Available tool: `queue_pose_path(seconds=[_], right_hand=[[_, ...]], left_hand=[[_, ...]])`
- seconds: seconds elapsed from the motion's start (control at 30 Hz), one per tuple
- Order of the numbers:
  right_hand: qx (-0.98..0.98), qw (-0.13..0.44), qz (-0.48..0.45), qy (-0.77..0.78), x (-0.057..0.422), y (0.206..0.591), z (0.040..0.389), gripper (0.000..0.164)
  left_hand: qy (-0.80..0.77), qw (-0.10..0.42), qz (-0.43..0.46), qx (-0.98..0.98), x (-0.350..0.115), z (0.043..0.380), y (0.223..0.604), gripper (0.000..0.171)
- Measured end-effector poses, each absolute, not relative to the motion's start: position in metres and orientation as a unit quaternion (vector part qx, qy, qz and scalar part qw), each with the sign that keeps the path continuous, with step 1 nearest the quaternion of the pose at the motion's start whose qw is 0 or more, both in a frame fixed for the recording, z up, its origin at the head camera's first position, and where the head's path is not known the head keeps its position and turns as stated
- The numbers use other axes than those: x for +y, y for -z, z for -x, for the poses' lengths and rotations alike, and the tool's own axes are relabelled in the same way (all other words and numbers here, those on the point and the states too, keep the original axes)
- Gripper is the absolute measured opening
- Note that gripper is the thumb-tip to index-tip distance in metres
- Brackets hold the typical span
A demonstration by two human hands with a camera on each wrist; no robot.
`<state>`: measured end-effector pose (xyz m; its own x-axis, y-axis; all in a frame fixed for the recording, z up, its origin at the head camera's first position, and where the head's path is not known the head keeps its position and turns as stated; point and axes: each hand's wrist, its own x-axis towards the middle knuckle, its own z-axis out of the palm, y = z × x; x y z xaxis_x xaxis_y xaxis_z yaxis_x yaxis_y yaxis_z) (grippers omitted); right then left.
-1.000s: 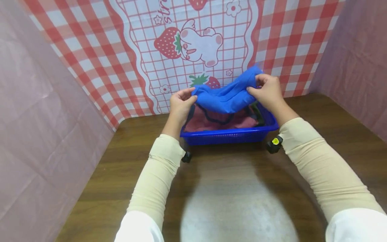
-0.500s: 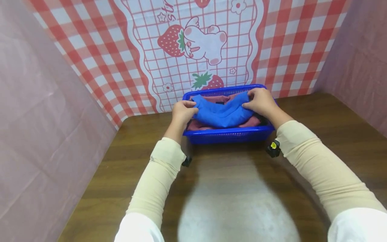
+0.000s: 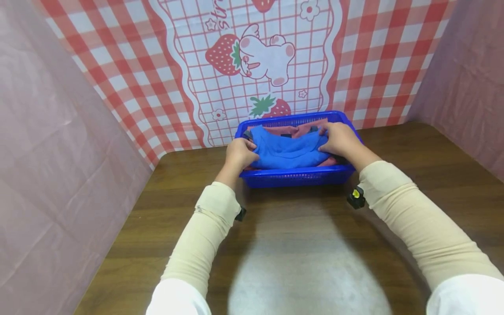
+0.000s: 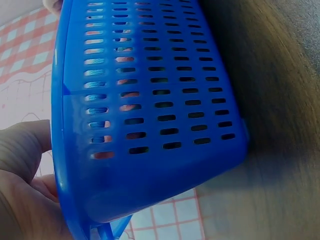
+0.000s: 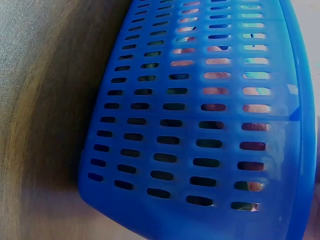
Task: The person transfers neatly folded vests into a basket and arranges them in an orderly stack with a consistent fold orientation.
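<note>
A folded blue cloth [image 3: 289, 151] lies in a blue plastic basket [image 3: 299, 171], on top of pink fabric [image 3: 275, 130] with dark trim. At its left end, my left hand [image 3: 239, 153] grips the edge with thumb and fingers just inside the rim. My right hand [image 3: 339, 139] pinches the cloth's right end, thumb toward me. The left wrist view has the slotted basket wall [image 4: 150, 100] in front, hiding most of the fingertips. Slots in the basket wall [image 5: 200, 110] show pink and dark fabric inside in the right wrist view.
The basket stands at the back of a brown wooden table [image 3: 189, 192], close to a red-and-white checked backdrop [image 3: 130, 78] with strawberry prints. Pink curtains [image 3: 51, 153] hang along both sides. Glare brightens the near part of the tabletop.
Both hands have lowered the blue cloth from above the basket into it. It now lies flatter across the pink fabric, and the left hand has dropped slightly nearer the front rim.
</note>
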<state>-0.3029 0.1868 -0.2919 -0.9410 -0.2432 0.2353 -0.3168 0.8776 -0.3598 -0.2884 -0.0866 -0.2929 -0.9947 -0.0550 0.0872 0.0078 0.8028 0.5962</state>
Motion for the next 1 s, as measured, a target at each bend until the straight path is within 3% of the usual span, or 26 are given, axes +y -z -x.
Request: queue_pose_path(seconds=[0.43,0.6,0.9,1.0], right_hand=[[-0.968,0.094,-0.157,-0.17,0.179,0.282,0.294,0.043],[-0.968,0.091,-0.167,-0.166,0.17,0.275,0.278,0.05],[-0.944,0.132,-0.201,-0.226,0.157,0.268,0.242,0.06],[-0.94,0.144,-0.21,-0.227,0.157,0.268,0.231,0.065]], left_hand=[[0.284,0.067,0.002,-0.957,-0.092,0.284,0.286,0.027],[0.245,0.077,0.07,-0.964,-0.094,0.279,0.282,0.032],[0.161,0.208,0.238,-0.935,-0.092,0.253,0.279,0.028],[0.146,0.225,0.262,-0.927,-0.092,0.241,0.279,0.031]])
